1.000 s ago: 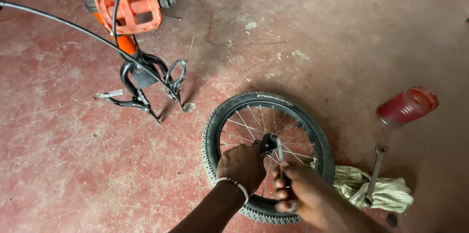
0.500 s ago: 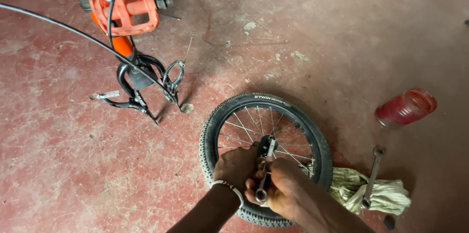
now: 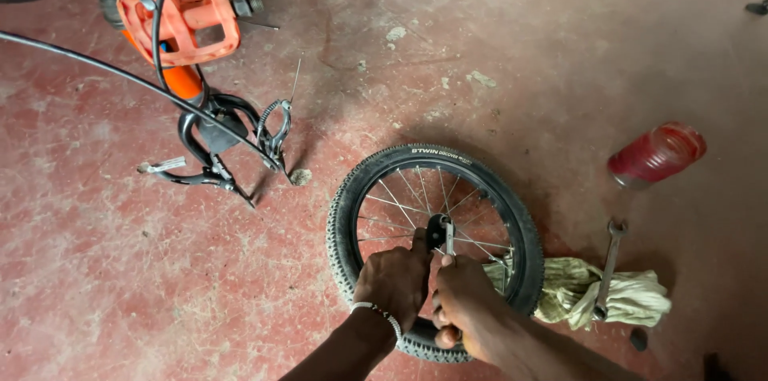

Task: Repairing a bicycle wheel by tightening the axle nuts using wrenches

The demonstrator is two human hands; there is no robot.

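Hands meet at the hub of the small bicycle wheel, which lies flat on the red floor. Left hand is curled, fingertips pressing at the hub; right hand is closed round a slim metal wrench set on the axle. Just right of the tyre, a rag carries a spanner, a red jar beyond. Upper left: orange pedal and brake caliper.
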